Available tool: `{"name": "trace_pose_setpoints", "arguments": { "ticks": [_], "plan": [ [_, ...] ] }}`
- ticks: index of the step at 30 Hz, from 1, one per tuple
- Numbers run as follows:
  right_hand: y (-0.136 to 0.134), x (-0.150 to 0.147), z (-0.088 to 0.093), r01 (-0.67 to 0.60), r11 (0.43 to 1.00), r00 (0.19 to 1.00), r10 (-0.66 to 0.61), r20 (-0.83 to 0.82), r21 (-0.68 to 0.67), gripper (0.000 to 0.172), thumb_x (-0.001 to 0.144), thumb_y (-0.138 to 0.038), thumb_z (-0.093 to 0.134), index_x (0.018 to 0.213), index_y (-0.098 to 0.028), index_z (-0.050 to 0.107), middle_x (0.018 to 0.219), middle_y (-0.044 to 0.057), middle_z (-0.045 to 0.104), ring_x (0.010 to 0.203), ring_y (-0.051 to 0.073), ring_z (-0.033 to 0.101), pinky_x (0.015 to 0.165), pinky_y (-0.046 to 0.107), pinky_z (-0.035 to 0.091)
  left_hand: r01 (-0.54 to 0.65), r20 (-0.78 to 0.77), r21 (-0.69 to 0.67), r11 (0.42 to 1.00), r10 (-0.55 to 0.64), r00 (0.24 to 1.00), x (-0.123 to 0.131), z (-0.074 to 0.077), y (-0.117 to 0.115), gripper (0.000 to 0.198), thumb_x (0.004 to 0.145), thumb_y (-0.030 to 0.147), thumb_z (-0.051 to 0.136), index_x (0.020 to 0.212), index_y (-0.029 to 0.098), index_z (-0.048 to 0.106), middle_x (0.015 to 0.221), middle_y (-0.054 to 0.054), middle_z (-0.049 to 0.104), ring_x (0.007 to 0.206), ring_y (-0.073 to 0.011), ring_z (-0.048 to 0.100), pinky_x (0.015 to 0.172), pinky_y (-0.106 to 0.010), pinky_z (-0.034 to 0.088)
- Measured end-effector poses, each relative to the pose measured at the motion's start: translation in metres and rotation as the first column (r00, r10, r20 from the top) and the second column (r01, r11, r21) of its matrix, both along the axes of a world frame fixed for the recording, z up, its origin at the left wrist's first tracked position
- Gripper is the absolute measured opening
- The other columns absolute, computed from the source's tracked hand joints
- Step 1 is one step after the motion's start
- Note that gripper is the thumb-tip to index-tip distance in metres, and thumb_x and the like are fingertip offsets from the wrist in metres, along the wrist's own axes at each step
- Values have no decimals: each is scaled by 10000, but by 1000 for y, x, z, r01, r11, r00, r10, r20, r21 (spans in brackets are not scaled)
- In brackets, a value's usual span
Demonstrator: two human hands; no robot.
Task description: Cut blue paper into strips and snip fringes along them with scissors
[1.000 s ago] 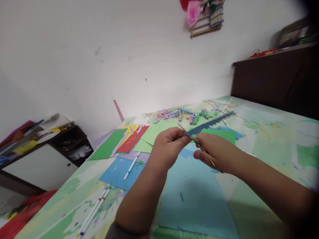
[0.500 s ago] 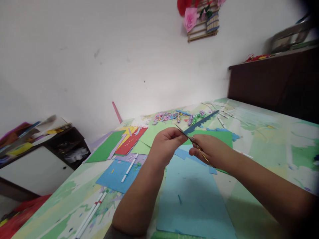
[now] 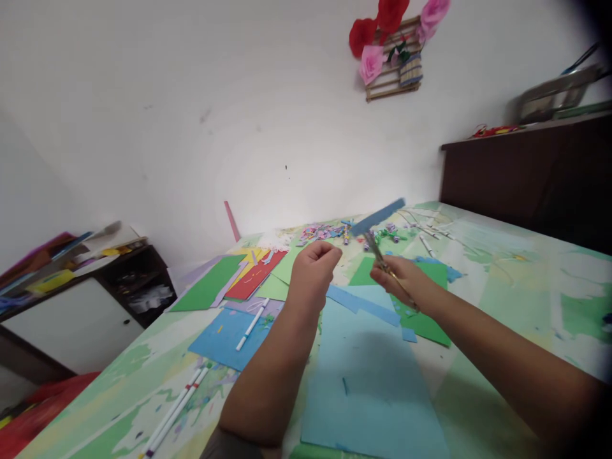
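Above the table [image 3: 516,268], just past its middle, both hands are raised over a litter of coloured paper. The right hand [image 3: 406,280] is closed around the handles of small scissors [image 3: 382,261], whose blades point up toward 12 o'clock. At the blade tips sits a narrow blue strip [image 3: 377,217], slanting up toward 2 o'clock; it seems caught between the blades, though whether they are fully closed on it cannot be told. The left hand [image 3: 313,271] hangs at 9 o'clock from the scissors, fingers curled in to a loose pinch with nothing visible in it, and it does not touch the strip.

By the look of it the strip is thin craft paper: very light, limp along its length, easy to crease or tear. It would be best taken by a flat pinch at the free end or mid-length, near the blades, so it does not flop or twist.

Below the hands, toward 6 o'clock, lies a large light-blue sheet [image 3: 373,382]. A green sheet [image 3: 430,319] lies under the right wrist. At 9 o'clock from the left hand a white pen [image 3: 251,325] rests on a darker blue sheet [image 3: 224,338], with red [image 3: 253,277] and green sheets beyond. Two more pens [image 3: 174,411] lie at 7 o'clock. Small paper rolls [image 3: 329,231] are scattered at 12 o'clock, near the wall.
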State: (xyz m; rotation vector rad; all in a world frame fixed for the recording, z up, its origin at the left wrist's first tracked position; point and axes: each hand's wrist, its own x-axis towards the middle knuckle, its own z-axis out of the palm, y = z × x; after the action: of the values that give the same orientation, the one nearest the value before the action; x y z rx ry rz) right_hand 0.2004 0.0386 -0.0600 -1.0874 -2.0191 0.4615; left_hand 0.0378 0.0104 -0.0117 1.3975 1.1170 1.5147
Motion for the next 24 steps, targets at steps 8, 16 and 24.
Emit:
{"name": "trace_pose_setpoints", "arguments": {
  "ticks": [8, 16, 24],
  "plan": [
    [5, 9, 10, 29, 998, 904, -48, -424, -52, 260, 758, -409, 451, 624, -190, 409, 554, -23, 463, 534, 112, 446, 543, 250, 358, 11, -121, -11, 1000, -12, 993, 9, -23, 21, 93, 627, 229, 503, 572, 165, 463, 437, 76, 324, 398, -47, 268, 415, -192, 215],
    [15, 4, -9, -68, 951, 960, -20, -279, -302, 306, 688, -386, 549, 507, -174, 424, 425, -43, 430, 438, 98, 399, 475, 239, 293, -8, -345, 237, 972, 91, 934, 26, -40, 13, 149, 714, 283, 469, 617, 176, 504, 518, 52, 408, 528, -81, 367, 547, -212, 290],
    [20, 19, -15, -410, 802, 834, 137, -535, -433, 337, 794, -444, 316, 557, -209, 277, 480, -72, 263, 410, 83, 274, 425, 234, 258, -17, -103, 35, 999, 21, 994, 16, -58, 51, 130, 703, 281, 467, 735, 166, 518, 601, 24, 456, 564, -95, 418, 540, -216, 338]
  ]
}}
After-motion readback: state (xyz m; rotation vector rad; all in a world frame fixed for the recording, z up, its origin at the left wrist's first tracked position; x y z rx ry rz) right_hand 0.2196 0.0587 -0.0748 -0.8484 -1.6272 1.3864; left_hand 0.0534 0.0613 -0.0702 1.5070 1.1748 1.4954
